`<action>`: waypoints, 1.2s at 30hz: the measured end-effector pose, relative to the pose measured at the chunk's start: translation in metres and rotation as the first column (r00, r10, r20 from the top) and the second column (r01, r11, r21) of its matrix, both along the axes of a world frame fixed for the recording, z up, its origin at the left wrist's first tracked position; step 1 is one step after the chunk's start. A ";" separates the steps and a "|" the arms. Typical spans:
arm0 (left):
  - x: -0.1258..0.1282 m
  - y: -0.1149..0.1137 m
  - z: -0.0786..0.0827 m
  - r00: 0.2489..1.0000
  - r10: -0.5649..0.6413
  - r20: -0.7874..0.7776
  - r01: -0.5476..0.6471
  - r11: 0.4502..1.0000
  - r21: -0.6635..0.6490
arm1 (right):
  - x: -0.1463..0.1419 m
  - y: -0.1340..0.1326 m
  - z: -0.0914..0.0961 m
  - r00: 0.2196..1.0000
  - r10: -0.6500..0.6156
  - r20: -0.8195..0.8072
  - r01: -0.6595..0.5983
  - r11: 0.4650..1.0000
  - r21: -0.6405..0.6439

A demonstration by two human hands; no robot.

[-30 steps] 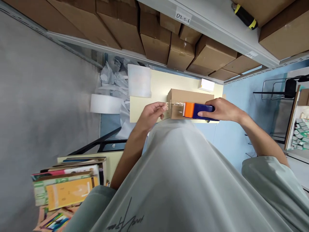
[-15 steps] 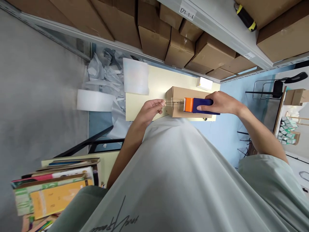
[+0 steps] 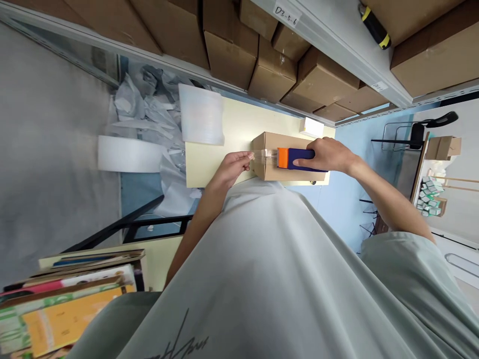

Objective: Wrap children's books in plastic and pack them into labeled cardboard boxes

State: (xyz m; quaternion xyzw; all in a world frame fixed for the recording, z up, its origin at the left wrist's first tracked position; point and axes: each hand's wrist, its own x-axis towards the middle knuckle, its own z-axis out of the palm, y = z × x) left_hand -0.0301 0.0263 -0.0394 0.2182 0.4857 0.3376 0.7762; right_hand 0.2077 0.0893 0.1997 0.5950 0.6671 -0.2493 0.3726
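Note:
A brown cardboard box (image 3: 269, 172) lies lengthwise on the pale yellow table (image 3: 239, 117), close against my shirt. My right hand (image 3: 329, 153) is wrapped round a dark blue tape dispenser (image 3: 301, 160) with an orange toothed front, held over the top of the box. Clear packing tape (image 3: 266, 154) stretches from the orange end leftwards past the box's left edge. My left hand (image 3: 236, 167) pinches the free end of this tape, just off the box's left side.
Bubble wrap (image 3: 202, 114), a white foam roll (image 3: 129, 154) and crumpled packing sheets (image 3: 129, 99) lie to the left. A small white box (image 3: 312, 127) stands behind the cardboard box. Shelves of cartons (image 3: 232, 55) overhang the back; a yellow-black cutter (image 3: 376, 27) rests there.
The tape dispenser in my right hand has come slightly left and closer to my left hand, so the stretch of tape looks shorter. The whole view has shifted a little.

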 end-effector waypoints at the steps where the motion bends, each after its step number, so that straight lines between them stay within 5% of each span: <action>1: 0.004 0.001 -0.002 1.000 -0.009 0.006 0.009 1.000 -0.008 | 0.000 0.000 -0.002 1.000 0.003 0.008 -0.003 1.000 0.002; 9: 0.019 0.002 -0.009 0.969 -0.052 -0.242 0.053 0.999 -0.003 | 0.005 -0.001 -0.018 0.999 0.029 0.037 -0.028 1.000 -0.011; 14: 0.013 -0.009 -0.008 0.741 -0.089 -0.666 0.247 0.958 0.146 | 0.004 0.001 -0.016 1.000 0.020 0.020 -0.019 0.999 -0.035; 17: 0.009 -0.019 0.000 0.643 -0.045 -0.764 0.383 0.884 0.270 | 0.005 0.002 -0.015 1.000 0.008 0.014 -0.007 0.999 -0.035; 19: 0.010 -0.023 0.011 0.656 0.033 -0.754 0.426 0.808 0.406 | 0.007 0.002 -0.016 1.000 0.005 0.000 -0.005 0.999 -0.034; 22: 0.024 -0.021 0.027 0.709 0.043 -0.704 0.545 0.599 0.586 | 0.010 0.003 -0.017 1.000 0.010 -0.026 -0.011 0.999 -0.032; 24: 0.038 -0.014 0.032 0.699 -0.033 -0.715 0.650 0.447 0.615 | 0.011 0.003 -0.018 0.999 0.017 -0.037 -0.018 0.999 -0.027; 26: 0.050 -0.006 0.032 0.658 -0.086 -0.748 0.723 0.349 0.596 | 0.012 0.003 -0.019 0.999 0.017 -0.044 -0.018 1.000 -0.014; 36: 0.053 0.001 0.028 0.449 -0.068 -0.891 0.859 0.307 0.409 | 0.038 0.000 -0.017 0.989 0.003 -0.146 -0.007 1.000 -0.027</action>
